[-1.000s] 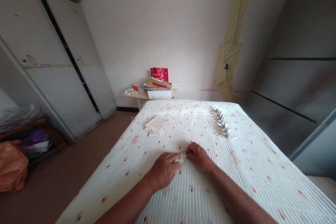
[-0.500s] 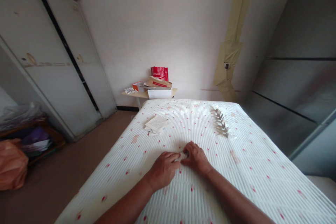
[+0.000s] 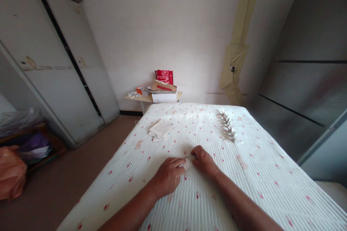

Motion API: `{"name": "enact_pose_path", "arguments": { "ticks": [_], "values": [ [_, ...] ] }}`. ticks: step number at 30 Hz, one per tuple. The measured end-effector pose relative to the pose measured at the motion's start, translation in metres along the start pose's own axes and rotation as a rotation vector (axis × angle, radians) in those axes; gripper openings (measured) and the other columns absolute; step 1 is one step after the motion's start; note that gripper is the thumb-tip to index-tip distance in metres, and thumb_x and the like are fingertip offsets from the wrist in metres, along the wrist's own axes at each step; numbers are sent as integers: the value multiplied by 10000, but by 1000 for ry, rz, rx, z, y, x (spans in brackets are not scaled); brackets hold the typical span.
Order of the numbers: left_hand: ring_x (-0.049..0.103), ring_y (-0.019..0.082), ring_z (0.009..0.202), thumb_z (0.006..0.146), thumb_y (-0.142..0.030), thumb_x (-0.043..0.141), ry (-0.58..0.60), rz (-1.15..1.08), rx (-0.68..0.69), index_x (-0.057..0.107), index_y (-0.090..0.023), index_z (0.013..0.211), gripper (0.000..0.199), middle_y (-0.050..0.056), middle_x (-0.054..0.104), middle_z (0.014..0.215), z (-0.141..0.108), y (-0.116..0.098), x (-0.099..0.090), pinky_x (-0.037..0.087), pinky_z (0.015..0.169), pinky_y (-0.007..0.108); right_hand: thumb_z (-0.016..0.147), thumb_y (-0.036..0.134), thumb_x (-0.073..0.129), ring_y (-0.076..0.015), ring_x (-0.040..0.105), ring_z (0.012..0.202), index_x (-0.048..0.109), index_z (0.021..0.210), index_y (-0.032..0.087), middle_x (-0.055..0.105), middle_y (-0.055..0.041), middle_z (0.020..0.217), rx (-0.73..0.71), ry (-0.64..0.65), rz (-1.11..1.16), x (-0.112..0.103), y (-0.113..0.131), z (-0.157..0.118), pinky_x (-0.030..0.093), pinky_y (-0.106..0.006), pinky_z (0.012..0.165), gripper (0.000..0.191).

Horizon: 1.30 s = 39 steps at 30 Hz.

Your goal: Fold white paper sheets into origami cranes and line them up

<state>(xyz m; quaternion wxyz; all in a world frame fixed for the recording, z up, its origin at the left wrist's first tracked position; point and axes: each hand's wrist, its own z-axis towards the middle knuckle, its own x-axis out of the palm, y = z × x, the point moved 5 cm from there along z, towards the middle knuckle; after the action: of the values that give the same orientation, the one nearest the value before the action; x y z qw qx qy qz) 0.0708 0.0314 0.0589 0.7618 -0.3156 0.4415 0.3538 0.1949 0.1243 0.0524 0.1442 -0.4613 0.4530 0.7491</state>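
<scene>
Both sides of a small, pale, folded piece of paper (image 3: 187, 164) were held by bare fingers, low over the white, ribbed, red-dotted bed cover (image 3: 200, 209). At its left side, the left hand (image 3: 168, 176) had its fingers bent and close together, gripping the paper. At the other side, the right hand (image 3: 204, 161) had its fingers curled in, pinching the paper's edge near the fingertips. Beyond the left hand lay a loose stack of off-white printed sheets (image 3: 161, 129); beyond the right stood a row of pointed, grey-white folded paper shapes (image 3: 227, 126).
</scene>
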Motion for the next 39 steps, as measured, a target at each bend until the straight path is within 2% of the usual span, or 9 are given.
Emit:
{"name": "enact_pose_path", "arguments": {
  "ticks": [6, 11, 14, 17, 20, 24, 28, 34, 39],
  "values": [
    [582, 169, 919, 634, -29, 470, -113, -175, -162, 603, -193, 656, 212, 28, 660, 957, 8, 5, -4, 435, 841, 342, 714, 156, 537, -194, 498, 1004, 564, 962, 189, 524, -74, 1074, -45, 15, -39, 2, 10, -5, 369, -289, 834, 252],
    [565, 168, 860, 648, -96, 558, -183, -188, -350, 580, -190, 690, 104, 24, 633, 862, 14, 16, 3, 443, 791, 315, 690, 156, 562, -181, 509, 951, 560, 908, 201, 542, -52, 1016, -30, 21, -38, 3, 11, -5, 373, -282, 794, 222],
    [549, 189, 851, 634, -135, 595, -228, -129, -449, 584, -192, 818, 193, 29, 622, 856, 17, 25, 7, 441, 783, 338, 679, 154, 567, -169, 521, 873, 537, 857, 198, 557, -35, 925, 11, -30, -19, 2, 10, -5, 375, -267, 748, 186],
    [543, 199, 857, 615, -152, 607, -199, -128, -486, 604, -198, 845, 234, 31, 618, 874, 22, 29, 11, 431, 776, 341, 668, 141, 564, -142, 523, 735, 511, 824, 195, 563, -4, 789, 31, -68, 23, 0, 11, -6, 368, -239, 671, 173],
    [541, 166, 751, 602, -126, 586, -177, -229, -526, 586, -183, 638, 68, -3, 591, 719, 28, 31, 14, 422, 708, 291, 662, 116, 540, -109, 491, 608, 493, 809, 199, 538, 38, 667, 27, -67, 121, -1, 12, -8, 347, -208, 590, 175],
    [514, 104, 589, 632, -119, 552, -206, -347, -564, 553, -170, 588, 68, -44, 544, 578, 33, 34, 16, 408, 591, 214, 683, 120, 515, -99, 483, 591, 493, 854, 205, 524, 47, 664, -11, -104, 385, -1, 5, -6, 354, -192, 557, 192],
    [521, 88, 574, 659, -124, 554, -248, -406, -545, 558, -163, 628, 50, -44, 555, 593, 35, 34, 10, 412, 558, 185, 734, 213, 533, -110, 485, 600, 526, 743, 191, 502, 23, 670, -63, -128, 504, -5, 2, -5, 379, -209, 563, 24],
    [545, 142, 755, 668, -72, 530, -406, -279, -348, 581, -186, 721, 136, 7, 587, 746, 36, 18, -13, 450, 687, 258, 778, 128, 490, -140, 487, 679, 564, 703, 176, 534, -25, 732, -256, -268, 23, -22, 22, -13, 347, -260, 653, 115],
    [517, 149, 765, 725, -66, 495, -330, -109, -228, 556, -193, 678, 148, 18, 557, 730, 35, 8, -10, 429, 682, 261, 836, 99, 451, -157, 455, 668, 570, 676, 166, 532, -38, 692, -408, -295, -334, -19, 33, -19, 289, -300, 673, 210]
  ]
}}
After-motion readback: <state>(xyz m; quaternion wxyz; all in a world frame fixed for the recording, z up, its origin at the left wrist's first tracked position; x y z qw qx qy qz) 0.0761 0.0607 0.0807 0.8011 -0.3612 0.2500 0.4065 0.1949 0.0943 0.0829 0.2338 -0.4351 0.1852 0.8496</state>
